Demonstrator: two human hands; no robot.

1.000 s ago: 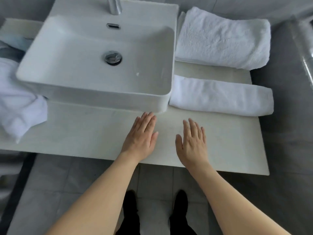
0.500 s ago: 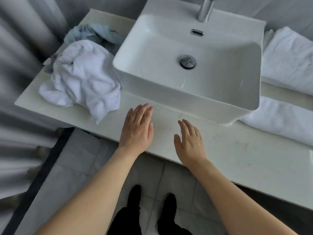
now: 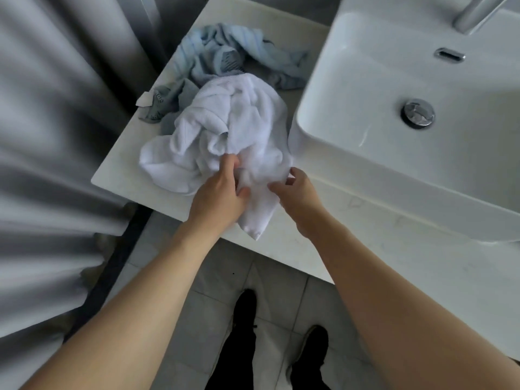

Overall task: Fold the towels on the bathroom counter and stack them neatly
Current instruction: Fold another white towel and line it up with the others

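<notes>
Head view: your hands were flat on bare counter (image 3: 365, 229) a moment ago; now left hand (image 3: 218, 195) and right hand (image 3: 299, 197) both pinch the crumpled white towel (image 3: 225, 130) at the counter's left end, so folding starts. Blue towel (image 3: 225, 52) lies bunched behind it, touching. Sink (image 3: 422, 147) holds nothing.
</notes>
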